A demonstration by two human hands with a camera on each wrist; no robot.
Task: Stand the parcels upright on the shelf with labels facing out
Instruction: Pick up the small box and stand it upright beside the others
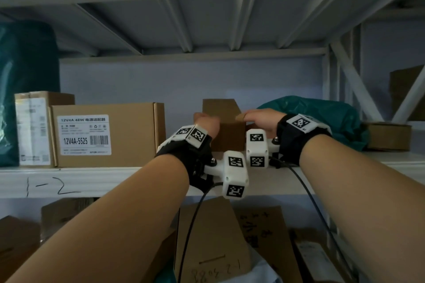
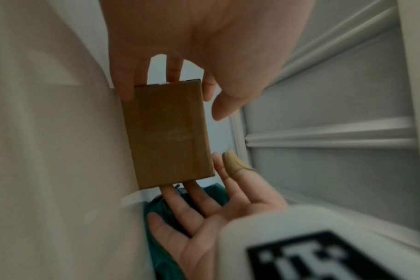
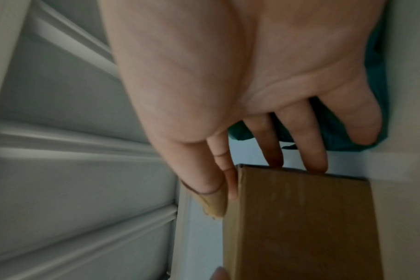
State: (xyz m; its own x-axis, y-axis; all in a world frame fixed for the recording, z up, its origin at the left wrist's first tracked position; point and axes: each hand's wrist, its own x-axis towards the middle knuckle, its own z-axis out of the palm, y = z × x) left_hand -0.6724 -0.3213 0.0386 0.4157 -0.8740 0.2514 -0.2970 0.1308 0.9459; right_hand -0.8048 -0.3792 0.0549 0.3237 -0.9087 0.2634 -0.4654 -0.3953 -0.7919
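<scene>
A small brown cardboard parcel [image 1: 226,126] stands on the shelf [image 1: 92,181] marked 1-2, at the middle. No label shows on its visible faces [image 2: 168,132] [image 3: 300,223]. My left hand [image 1: 207,122] presses its left end with straight fingertips [image 2: 126,91], thumb held off it. My right hand [image 1: 257,119] touches the opposite end with straight fingers [image 3: 314,151]. Its bandaged thumb [image 3: 213,204] and index finger lie along the parcel's top face. The parcel sits squeezed between both hands.
Left of the parcel stand a wide labelled box [image 1: 103,135] and a taller labelled box [image 1: 34,131], labels facing out, with a dark green bag [image 1: 23,87] beyond them. A teal plastic bag [image 1: 322,119] and a flat box [image 1: 388,136] lie to the right. More cardboard [image 1: 207,248] fills the shelf below.
</scene>
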